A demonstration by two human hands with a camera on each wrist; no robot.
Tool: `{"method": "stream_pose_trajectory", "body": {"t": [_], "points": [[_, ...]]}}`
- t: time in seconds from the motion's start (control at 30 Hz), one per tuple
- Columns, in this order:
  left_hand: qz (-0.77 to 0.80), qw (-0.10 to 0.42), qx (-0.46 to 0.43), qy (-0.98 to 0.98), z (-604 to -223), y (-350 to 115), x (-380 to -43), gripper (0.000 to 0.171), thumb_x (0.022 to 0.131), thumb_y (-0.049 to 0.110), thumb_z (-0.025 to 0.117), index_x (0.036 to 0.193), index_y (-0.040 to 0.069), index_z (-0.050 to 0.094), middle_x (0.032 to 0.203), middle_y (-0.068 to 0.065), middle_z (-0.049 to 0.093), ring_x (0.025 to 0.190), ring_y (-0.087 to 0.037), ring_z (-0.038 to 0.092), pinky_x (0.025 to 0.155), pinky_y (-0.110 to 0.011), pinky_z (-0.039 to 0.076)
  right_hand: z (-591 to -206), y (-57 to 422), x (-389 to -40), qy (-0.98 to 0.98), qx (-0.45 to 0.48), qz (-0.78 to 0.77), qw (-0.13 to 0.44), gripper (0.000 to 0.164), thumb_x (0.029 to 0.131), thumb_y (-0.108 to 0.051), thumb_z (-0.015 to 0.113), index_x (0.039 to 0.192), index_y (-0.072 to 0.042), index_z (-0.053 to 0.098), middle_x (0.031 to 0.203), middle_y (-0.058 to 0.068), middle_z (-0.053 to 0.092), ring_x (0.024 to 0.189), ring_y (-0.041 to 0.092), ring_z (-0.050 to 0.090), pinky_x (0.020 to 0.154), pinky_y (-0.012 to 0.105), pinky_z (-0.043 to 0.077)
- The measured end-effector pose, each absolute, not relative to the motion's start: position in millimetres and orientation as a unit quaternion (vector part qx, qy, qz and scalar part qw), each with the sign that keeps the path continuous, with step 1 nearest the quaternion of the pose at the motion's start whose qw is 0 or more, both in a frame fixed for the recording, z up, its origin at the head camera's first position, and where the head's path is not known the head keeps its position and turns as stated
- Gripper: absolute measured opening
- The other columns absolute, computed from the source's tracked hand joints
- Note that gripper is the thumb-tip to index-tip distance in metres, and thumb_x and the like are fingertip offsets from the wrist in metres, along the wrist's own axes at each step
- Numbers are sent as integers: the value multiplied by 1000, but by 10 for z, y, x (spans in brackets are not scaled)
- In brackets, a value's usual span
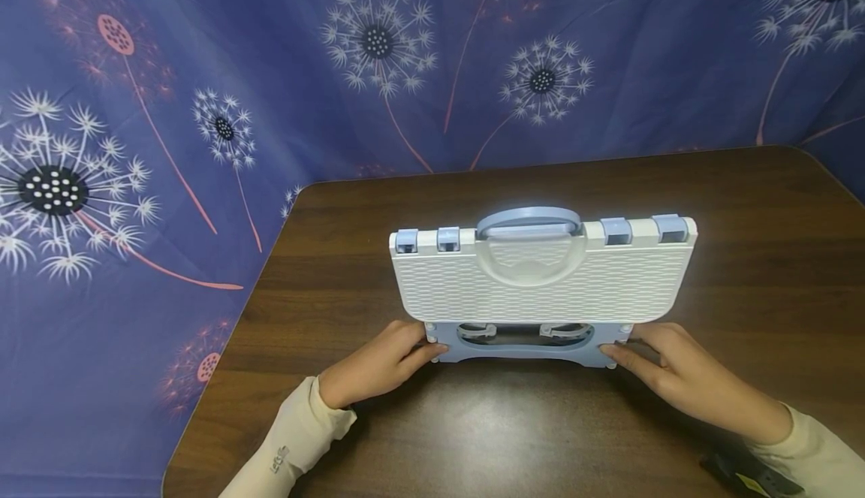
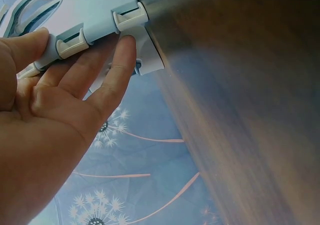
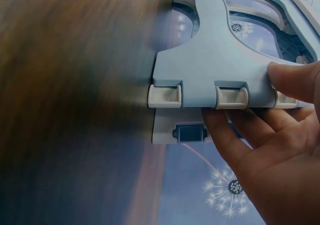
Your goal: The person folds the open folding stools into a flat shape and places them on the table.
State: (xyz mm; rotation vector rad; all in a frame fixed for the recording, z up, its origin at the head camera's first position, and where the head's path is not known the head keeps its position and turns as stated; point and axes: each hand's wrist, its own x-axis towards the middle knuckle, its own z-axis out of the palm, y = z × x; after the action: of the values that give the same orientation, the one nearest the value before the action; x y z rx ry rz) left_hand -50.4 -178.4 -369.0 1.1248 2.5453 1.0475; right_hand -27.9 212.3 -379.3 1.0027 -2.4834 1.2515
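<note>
In the head view, a folding step stool (image 1: 439, 284) stands on the wooden table, its white textured top tilted toward me. A light-blue carry handle (image 1: 529, 216) runs along its upper edge. Below the top shows a blue leg panel (image 1: 520, 351) with an oval cutout. My left hand (image 1: 378, 363) pinches the panel's left end, thumb in front. At the opposite end my right hand (image 1: 689, 381) grips likewise. Up close, the left wrist view shows the left fingers (image 2: 120, 70) behind the panel edge by white hinges. Similar hinges (image 3: 232, 98) sit beside the right thumb in the right wrist view.
The brown wooden table (image 1: 338, 258) extends around the stool. Behind and to the left hangs a blue cloth (image 1: 284, 55) printed with dandelions. Near the right sleeve lies a dark item (image 1: 746, 475) with a yellow mark, partly cut off by the frame.
</note>
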Motion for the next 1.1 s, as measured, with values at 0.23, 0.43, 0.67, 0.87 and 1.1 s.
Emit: {"method": "stream_pose_trajectory", "body": {"t": [0.23, 0.43, 0.67, 0.87, 1.1], "points": [[352, 73, 384, 851, -3701, -1789, -506, 15, 104, 22, 55, 91, 15, 56, 73, 12, 46, 62, 1, 40, 54, -15, 37, -3820, 2122, -288, -834, 341, 420, 104, 40, 76, 16, 74, 80, -20, 58, 67, -19, 45, 57, -6, 36, 48, 13, 34], [353, 72, 385, 850, -3698, -1791, -502, 14, 104, 21, 56, 91, 15, 57, 73, 12, 46, 62, 1, 40, 54, -15, 36, -3817, 2124, -284, -836, 338, 421, 101, 39, 77, 16, 74, 81, -20, 59, 67, -19, 46, 58, -5, 38, 49, 13, 34], [355, 76, 385, 849, -3691, -1786, -501, 10, 104, 21, 55, 99, 13, 59, 74, 12, 47, 63, 1, 40, 55, -16, 37, -3811, 2123, -280, -836, 337, 422, 95, 38, 78, 16, 73, 81, -19, 59, 67, -18, 46, 57, -5, 38, 48, 14, 34], [357, 74, 388, 846, -3690, -1785, -500, 10, 104, 20, 56, 96, 13, 58, 73, 12, 46, 62, 2, 40, 54, -15, 36, -3805, 2122, -278, -839, 331, 422, 90, 39, 79, 15, 73, 78, -20, 58, 65, -19, 44, 56, -6, 36, 46, 14, 33], [358, 74, 386, 847, -3694, -1786, -498, 11, 104, 19, 56, 94, 13, 57, 72, 12, 45, 62, 2, 39, 54, -15, 36, -3796, 2116, -276, -841, 329, 420, 93, 41, 79, 15, 73, 74, -22, 55, 63, -20, 41, 55, -7, 34, 46, 14, 33]]}}
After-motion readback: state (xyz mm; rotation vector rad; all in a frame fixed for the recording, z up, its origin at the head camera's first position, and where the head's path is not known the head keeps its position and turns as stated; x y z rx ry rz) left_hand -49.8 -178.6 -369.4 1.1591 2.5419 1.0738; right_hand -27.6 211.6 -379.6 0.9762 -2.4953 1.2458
